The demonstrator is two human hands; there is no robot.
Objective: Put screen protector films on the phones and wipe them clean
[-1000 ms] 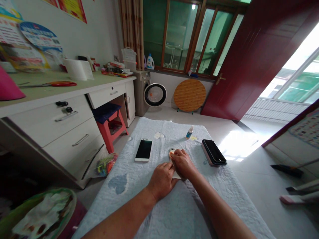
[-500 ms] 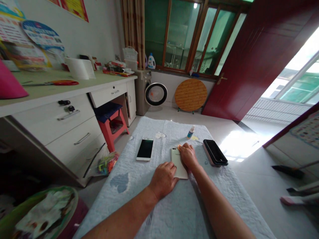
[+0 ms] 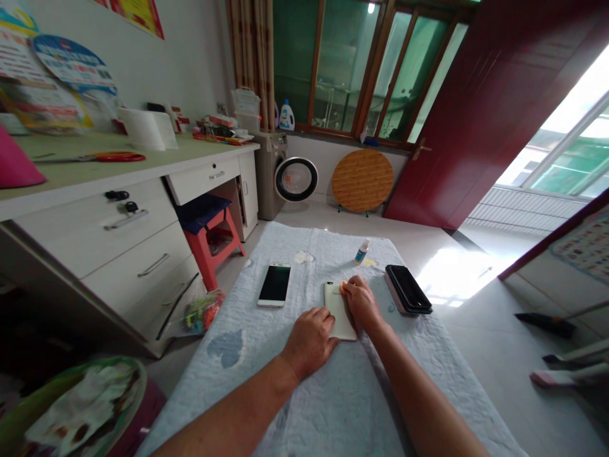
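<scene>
The cream phone is laid back-up on the blue cloth, its left edge touched by the left hand; whether that hand is closed cannot be told. An orange pad is pinched by the right hand against the phone's upper back.

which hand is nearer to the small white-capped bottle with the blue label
Right: the right hand is on the near side of the bottle, at the upper right of the cream rectangular phone; the left hand is farther back and leftward, at the phone's lower left.
</scene>
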